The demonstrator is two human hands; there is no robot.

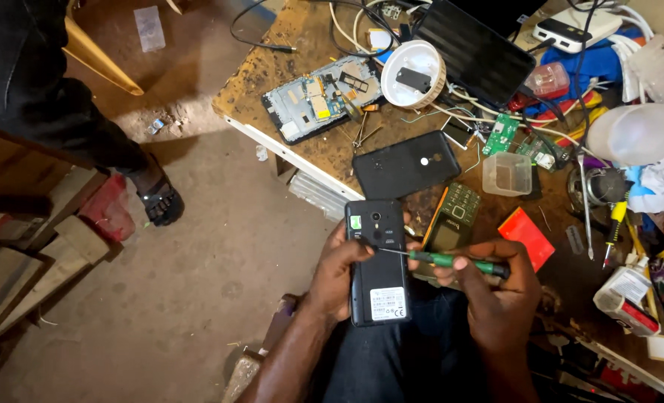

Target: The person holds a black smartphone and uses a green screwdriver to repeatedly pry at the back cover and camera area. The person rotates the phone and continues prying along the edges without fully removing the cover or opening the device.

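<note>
My left hand (337,272) grips a black smartphone (377,261) with its back cover off, the inner rear with a white label facing up, held over my lap. My right hand (496,287) holds a green-handled screwdriver (451,260), its thin tip touching the phone's upper right side. Just beyond the phone, at the table edge, lies a dark keypad phone (451,220) with an orange rim. A black back cover (405,164) rests on the table above it.
The worn wooden table (272,75) holds an opened phone frame with circuit board (320,97), a white round lamp base (414,73), a clear plastic cup (507,173), a red card (526,237), green circuit boards, wires and tools. Another person's sandalled foot (160,200) stands at left.
</note>
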